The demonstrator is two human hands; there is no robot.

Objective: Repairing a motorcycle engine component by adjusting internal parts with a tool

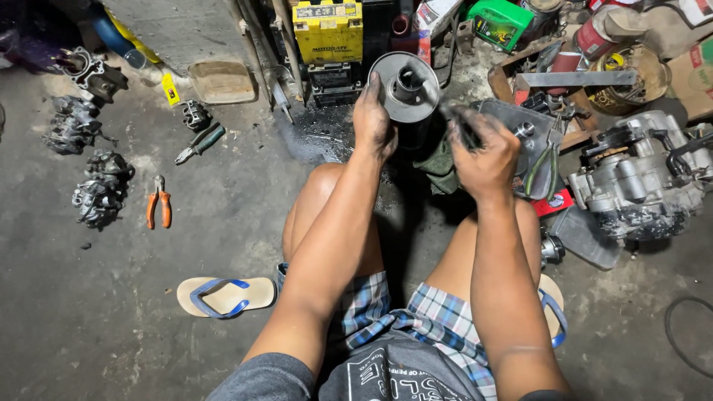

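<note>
1. A stained grey concrete floor (111,327) fills the scene, crowded along its far edge with workshop clutter; the person sits on it with bare knees raised, wearing blue plaid shorts.
2. The left hand (373,119), dark with grease, holds a round grey metal disc-shaped part with a raised central hub (405,85); its grip is wrapped around the disc's left rim, fingers pressed against the edge. The part is held upright in the air above the knees, its hub facing the camera.
3. The right hand (484,157), equally greasy, is closed around a slim dark tool (457,122) whose tip points up and left, ending just beside the disc's right rim. Whether the tip touches the disc cannot be told.
4. A green rag (440,167) lies on the floor between the two hands, below the disc.
5. A silver engine casing (642,178) sits to the right, well apart from the hands.
6. A yellow box-shaped battery (327,30) stands behind the disc.
7. On the left lie orange-handled pliers (158,202), dark-handled pliers (199,144) and several grey carburettor bodies (96,193).
8. A tan flip-flop with blue straps (225,295) lies beside the left leg.
</note>
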